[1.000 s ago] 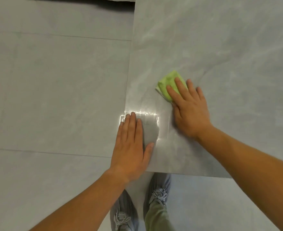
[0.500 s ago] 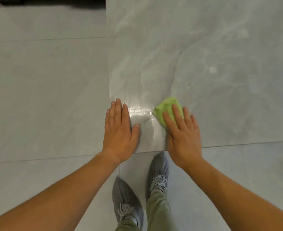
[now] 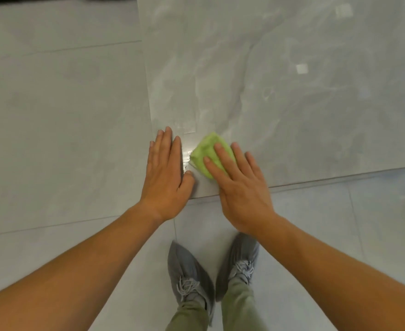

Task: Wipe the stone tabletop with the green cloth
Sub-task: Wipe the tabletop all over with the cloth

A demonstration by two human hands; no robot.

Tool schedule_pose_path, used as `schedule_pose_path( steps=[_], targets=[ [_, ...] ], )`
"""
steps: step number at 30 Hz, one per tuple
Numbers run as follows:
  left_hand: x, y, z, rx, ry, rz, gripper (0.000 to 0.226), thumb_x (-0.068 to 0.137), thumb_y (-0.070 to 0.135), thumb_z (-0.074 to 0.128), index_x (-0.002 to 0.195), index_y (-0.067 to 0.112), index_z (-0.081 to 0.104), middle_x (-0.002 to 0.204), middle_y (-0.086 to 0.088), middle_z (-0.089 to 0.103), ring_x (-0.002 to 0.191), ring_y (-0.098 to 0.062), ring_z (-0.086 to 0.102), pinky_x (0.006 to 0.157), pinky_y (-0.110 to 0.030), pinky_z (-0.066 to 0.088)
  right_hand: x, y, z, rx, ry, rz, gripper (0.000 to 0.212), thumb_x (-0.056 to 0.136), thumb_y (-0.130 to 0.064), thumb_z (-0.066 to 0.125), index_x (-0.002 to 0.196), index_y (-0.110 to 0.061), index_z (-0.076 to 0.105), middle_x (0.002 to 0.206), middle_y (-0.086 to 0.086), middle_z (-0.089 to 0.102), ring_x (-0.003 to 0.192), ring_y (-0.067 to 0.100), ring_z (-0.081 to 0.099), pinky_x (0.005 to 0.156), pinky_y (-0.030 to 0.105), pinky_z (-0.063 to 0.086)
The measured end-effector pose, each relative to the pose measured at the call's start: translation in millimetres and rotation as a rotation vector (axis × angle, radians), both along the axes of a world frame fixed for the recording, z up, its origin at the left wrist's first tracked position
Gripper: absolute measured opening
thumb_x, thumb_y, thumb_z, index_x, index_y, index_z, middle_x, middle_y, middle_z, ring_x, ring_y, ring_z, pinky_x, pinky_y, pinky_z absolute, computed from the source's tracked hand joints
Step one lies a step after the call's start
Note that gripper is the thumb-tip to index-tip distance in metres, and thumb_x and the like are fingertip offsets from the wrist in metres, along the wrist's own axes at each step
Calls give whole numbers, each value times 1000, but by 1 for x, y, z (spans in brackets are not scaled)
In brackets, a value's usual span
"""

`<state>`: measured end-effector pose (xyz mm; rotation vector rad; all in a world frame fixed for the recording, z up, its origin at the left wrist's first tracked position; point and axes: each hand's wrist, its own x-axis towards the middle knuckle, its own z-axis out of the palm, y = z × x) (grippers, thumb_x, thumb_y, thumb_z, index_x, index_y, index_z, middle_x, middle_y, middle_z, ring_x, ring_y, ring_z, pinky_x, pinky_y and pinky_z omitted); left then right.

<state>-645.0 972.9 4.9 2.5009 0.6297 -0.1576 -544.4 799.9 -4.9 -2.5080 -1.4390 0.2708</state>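
The folded lime-green cloth (image 3: 207,152) sits at the 7 o'clock corner of the glossy grey veined stone tabletop (image 3: 292,91). The right hand (image 3: 239,187) presses it with straight fingers. The left hand (image 3: 165,177) lies flat at its 9 o'clock. Unpinched, the cloth might slide off the near edge. Pale grey floor tiles (image 3: 53,115) surround the table.

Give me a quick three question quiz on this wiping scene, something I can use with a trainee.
1. True or false: the left hand presses the green cloth.
2. Where on the stone tabletop does the cloth lie? A: by the near corner, close to the person. B: at the far edge. C: in the middle.
3. Fill the gap: the right hand lies on the cloth with its fingers ___ (straight or curled).

Key: 1 false; 2 A; 3 straight.
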Motion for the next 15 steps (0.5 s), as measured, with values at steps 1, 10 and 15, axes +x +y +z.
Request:
schedule_pose_path(
  steps=[1, 10, 15],
  targets=[
    [-2, -2, -1, 16, 4, -7, 75, 94, 36, 27, 158, 5, 3, 166, -10, -12, 151, -17, -20, 122, -37, -13, 7, -3, 0, -9, -5, 60, 65, 94, -18, 49, 154, -30, 30, 165, 0, 18, 152, 35, 12, 120, 54, 16],
    [6, 15, 13, -27, -153, 130, 58, 99, 43, 29, 144, 7, 41, 155, -12, 34, 145, -30, 26, 121, -42, 16, 34, 43, 6, 20, -2, -269, 64, 92, -19, 47, 154, -26, 31, 165, 6, 19, 150, 40, 15, 119, 57, 16],
    [86, 103, 11, 69, -97, 118, 62, 100, 46, 27, 153, 16, 32, 165, -10, 15, 153, -28, 8, 123, -43, 7, 33, 33, 0, 27, -22, 193, 64, 92, -20, 52, 152, -31, 34, 164, 0, 23, 150, 35, 20, 119, 56, 19]
  ],
)
